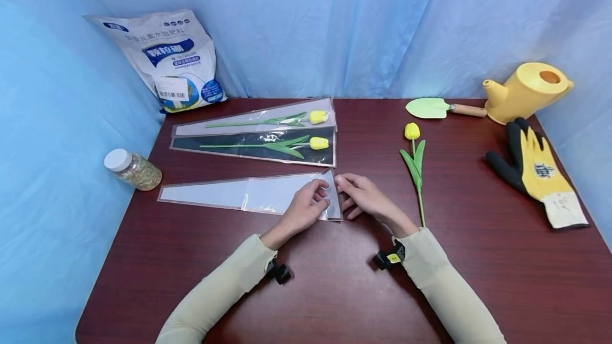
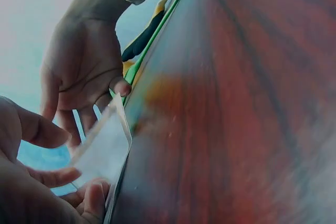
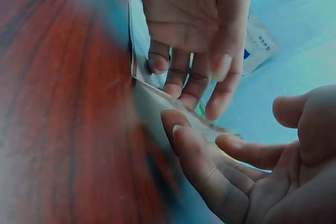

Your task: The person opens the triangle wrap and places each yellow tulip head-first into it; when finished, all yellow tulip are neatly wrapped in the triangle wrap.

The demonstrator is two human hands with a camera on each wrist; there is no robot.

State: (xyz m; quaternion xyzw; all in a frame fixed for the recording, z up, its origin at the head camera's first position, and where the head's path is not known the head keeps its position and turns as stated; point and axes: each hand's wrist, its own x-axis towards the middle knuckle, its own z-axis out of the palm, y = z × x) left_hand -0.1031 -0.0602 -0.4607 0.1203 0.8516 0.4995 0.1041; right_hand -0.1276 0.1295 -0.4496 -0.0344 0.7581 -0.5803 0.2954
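Observation:
A long tapered clear sleeve with a white backing [image 1: 215, 194] lies on the table, its wide end towards the right. That end stands up as a raised flap [image 2: 107, 150] between the hands. My left hand [image 1: 307, 203] lies over the wide end, fingers loosely bent and thumb apart, fingertips at the film. My right hand [image 1: 364, 195] is at the end edge; its fingers touch the flap in the right wrist view, thumb held away. To the right lies a loose yellow artificial tulip [image 1: 417, 171]. Behind are a white-backed sleeve [image 1: 188, 130] and a black-backed sleeve [image 1: 186, 143], each holding a yellow tulip.
A fertilizer bag [image 1: 167, 62] stands at the back left, with a white-capped jar [image 1: 138, 171] tipped at the left edge. At the right are a green trowel [image 1: 427, 108], a yellow watering can [image 1: 523, 94] and a work glove [image 1: 537, 174]. Blue curtains [image 1: 311, 31] surround the table.

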